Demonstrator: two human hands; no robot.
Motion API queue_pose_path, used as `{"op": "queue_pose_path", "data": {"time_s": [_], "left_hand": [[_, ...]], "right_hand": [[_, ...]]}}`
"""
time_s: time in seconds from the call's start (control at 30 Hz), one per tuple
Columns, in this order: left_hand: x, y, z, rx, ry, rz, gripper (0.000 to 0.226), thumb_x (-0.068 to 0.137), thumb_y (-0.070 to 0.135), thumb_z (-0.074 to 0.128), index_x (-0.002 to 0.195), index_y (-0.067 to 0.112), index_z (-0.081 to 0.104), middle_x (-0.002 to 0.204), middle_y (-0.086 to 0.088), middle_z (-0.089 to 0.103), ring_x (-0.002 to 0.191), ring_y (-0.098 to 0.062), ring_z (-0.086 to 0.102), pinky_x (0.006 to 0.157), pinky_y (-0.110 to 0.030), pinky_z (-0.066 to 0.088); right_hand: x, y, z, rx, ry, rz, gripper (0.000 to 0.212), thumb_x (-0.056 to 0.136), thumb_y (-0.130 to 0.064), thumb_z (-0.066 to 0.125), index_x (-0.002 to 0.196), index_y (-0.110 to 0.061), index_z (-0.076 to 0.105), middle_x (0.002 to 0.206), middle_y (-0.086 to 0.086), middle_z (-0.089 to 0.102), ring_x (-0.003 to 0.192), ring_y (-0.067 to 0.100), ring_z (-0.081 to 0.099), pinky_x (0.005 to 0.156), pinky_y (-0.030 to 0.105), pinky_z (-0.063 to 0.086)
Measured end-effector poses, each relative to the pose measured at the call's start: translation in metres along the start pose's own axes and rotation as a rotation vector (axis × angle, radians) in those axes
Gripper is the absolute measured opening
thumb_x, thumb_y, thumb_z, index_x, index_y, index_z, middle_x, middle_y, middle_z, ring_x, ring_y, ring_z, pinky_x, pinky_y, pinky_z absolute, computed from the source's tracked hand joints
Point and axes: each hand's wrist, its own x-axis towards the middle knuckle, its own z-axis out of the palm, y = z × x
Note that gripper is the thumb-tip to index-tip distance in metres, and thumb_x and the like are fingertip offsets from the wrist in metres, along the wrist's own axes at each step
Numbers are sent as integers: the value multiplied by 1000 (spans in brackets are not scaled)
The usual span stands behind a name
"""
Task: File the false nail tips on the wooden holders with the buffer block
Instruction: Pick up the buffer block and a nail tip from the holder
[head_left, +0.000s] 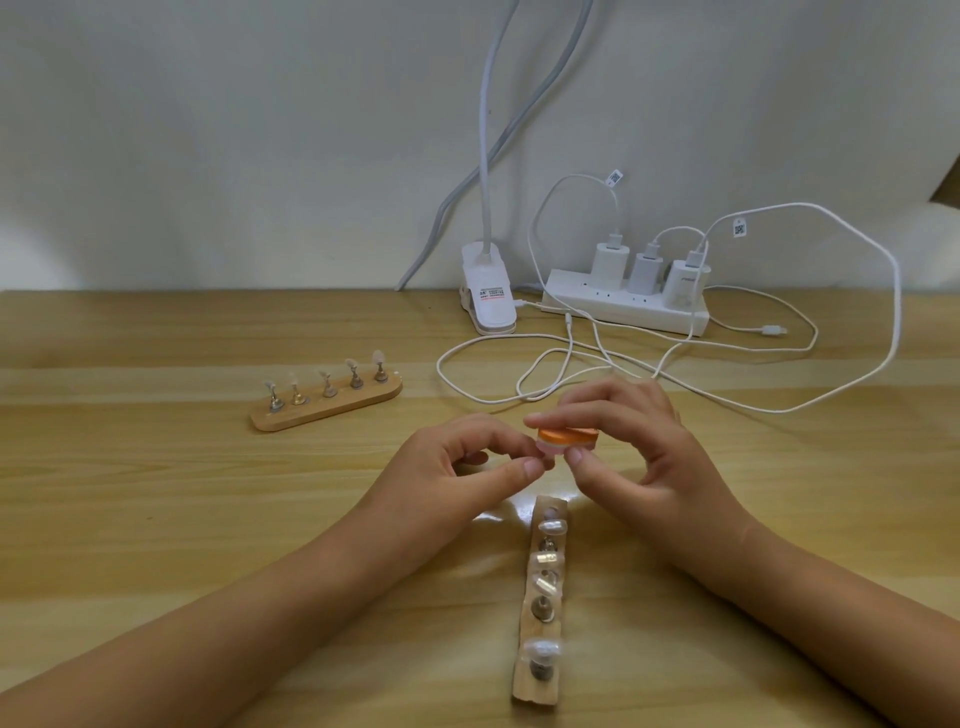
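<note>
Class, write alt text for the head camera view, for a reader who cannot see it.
Two bare hands work above a wooden table: the right hand grips an orange-topped buffer block, and the left hand pinches at its end. A wooden holder of false nail tips lies nearer the camera, a second holder farther left, a power strip behind.
</note>
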Motion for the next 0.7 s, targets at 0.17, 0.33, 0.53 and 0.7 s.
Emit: {"op": "queue_pose_path", "data": {"time_s": [0.17,0.33,0.53,0.7], "left_hand": [[0,3,2,0,4,12,9,79,32,70,85,29,77,94,4,72,67,0,51,69,-19,39],[-1,3,0,-40,-23,-30,14,80,39,73,91,31,77,95,2,74,79,-14,56,76,-27,44],[-1,4,2,-44,-94,-37,9,84,27,70,91,33,73,94,4,76,81,-19,58,80,-27,46],[2,2,6,107,-110,-47,13,83,21,75,85,33,73,101,12,72,92,-12,68,89,-32,53]], "right_hand": [[-1,-2,-1,0,11,-30,29,82,-35,54,107,-42,66,105,-18,61,111,14,50,99,52,36],[3,3,1,-31,22,32,26,81,-28,60,102,-43,67,104,-17,63,111,11,50,101,51,35],[5,18,-5,197,106,205,29,89,-9,70,102,-35,70,101,-16,68,105,16,56,92,18,38],[8,17,-2,298,129,240,18,86,-32,71,103,-38,70,104,-19,69,100,6,58,93,28,38]]}}
